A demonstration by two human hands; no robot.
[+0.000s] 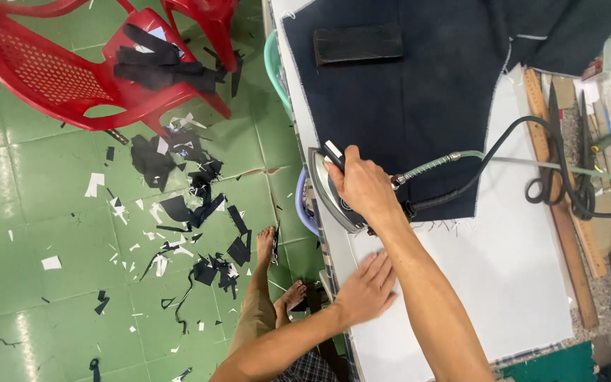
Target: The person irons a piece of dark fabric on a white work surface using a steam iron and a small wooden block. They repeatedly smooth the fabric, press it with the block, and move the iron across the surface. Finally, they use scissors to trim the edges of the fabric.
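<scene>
Iron [337, 194] being gripped tight in right hand [363, 185] at dark cloth [419, 92] edge, left hand [366, 288] lying flat, spread on white board [503, 276]; next calling for steady glide over cloth.

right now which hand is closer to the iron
The right hand: it grips the handle of the iron at the edge of the dark blue fabric. The left hand lies flat on the white table cover, apart from the iron, nearer the person.
</scene>
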